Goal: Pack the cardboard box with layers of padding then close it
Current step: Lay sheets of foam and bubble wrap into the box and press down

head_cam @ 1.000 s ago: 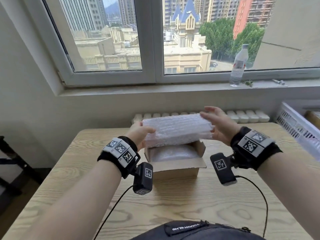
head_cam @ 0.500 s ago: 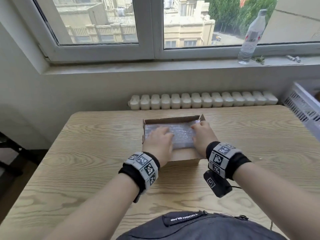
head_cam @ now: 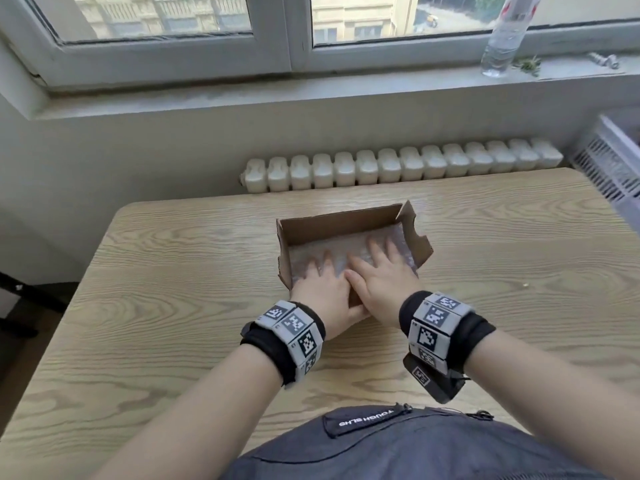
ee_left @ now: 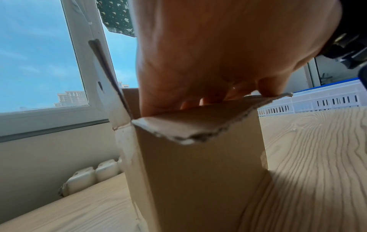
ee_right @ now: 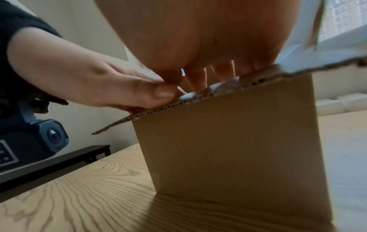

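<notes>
An open cardboard box point(head_cam: 339, 225) stands on the wooden table point(head_cam: 173, 271), its flaps up or folded out. A sheet of bubble wrap point(head_cam: 349, 249) lies inside, near the top. Both my hands are in the box, side by side, pressing flat on the wrap: the left hand point(head_cam: 320, 275) at the left, the right hand point(head_cam: 381, 265) at the right, fingers spread and straight. In the left wrist view the left hand point(ee_left: 208, 70) reaches over the near flap point(ee_left: 198, 125). The right wrist view shows the box's front wall point(ee_right: 238, 133) and bubble wrap point(ee_right: 214, 87) at the rim.
A white radiator point(head_cam: 398, 168) runs behind the table under the window sill. A plastic water bottle point(head_cam: 502, 43) stands on the sill at the right. A white slatted crate point(head_cam: 613, 168) sits at the table's right edge. A dark bag point(head_cam: 398, 445) is at my waist.
A second ago both hands held the bubble wrap above the box. It went down into the box, and the hands now press it flat with fingers spread further in.
</notes>
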